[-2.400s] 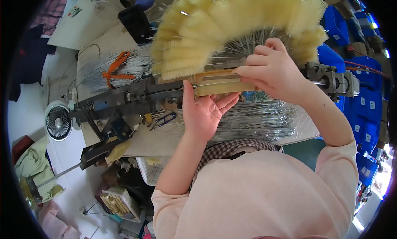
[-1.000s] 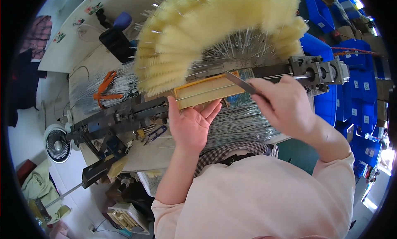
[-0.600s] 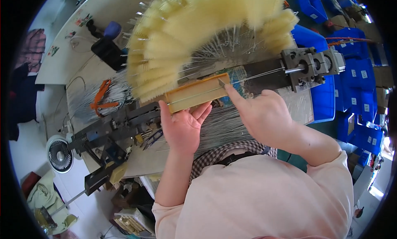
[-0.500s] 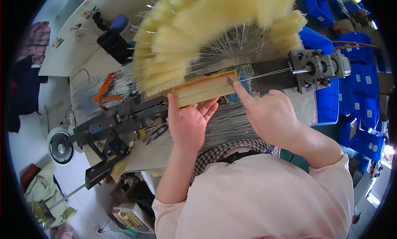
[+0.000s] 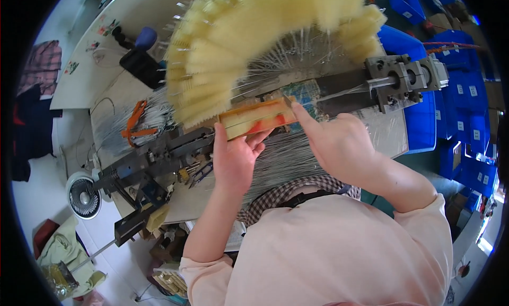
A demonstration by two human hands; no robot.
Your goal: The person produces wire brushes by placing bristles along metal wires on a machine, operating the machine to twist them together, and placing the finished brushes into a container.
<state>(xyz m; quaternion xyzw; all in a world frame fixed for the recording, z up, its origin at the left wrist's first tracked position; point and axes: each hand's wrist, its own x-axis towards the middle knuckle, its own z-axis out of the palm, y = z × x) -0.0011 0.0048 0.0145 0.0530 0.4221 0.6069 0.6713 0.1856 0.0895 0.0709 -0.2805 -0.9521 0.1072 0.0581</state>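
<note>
Both hands at the yellow block on the brush machine.
Left hand (image 5: pixel 236 157) cups the long yellow block (image 5: pixel 258 117) from below, fingers curled on its edge — steadying it under the fan of pale bristle tufts (image 5: pixel 265 36); right hand (image 5: pixel 334 144) points its forefinger at the block's right end, other fingers folded, gripping nothing I can see.

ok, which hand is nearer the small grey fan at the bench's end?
Left. The left hand holds the wooden tray, on the grey fan side; the right hand sits beyond it, further off.
</note>
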